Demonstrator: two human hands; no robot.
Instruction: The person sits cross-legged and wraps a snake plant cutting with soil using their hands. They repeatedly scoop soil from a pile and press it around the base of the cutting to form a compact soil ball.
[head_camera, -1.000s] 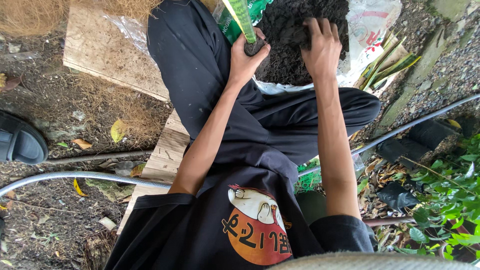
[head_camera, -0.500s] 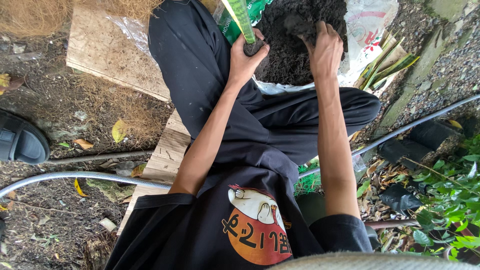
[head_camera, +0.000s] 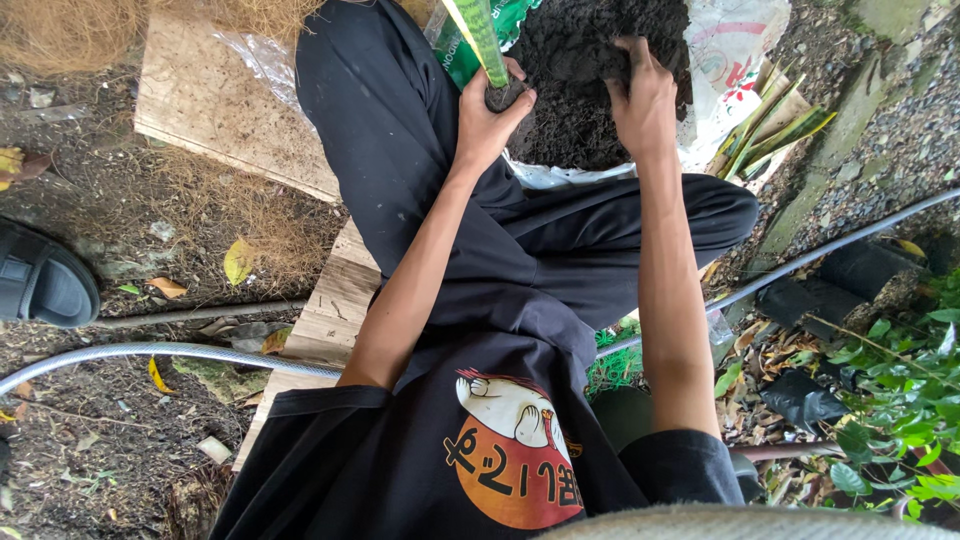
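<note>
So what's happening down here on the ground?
A person sits cross-legged on a wooden board outdoors. Their left hand grips the base of a green, yellow-edged leaf cutting, while the right hand presses into a heap of dark soil in an open white sack. More cut leaves lie beside it.

A: Arm pose?
B: Both bare arms stretched forward over the crossed legs, elbows nearly straight, forearms roughly parallel.
A: Left hand (head_camera: 490, 115)?
B: Fingers curled in a closed fist grip, thumb wrapped across the front, knuckles up.
A: Right hand (head_camera: 643, 100)?
B: Palm down, fingers spread and bent, tips pressed in, dirt on them.
</note>
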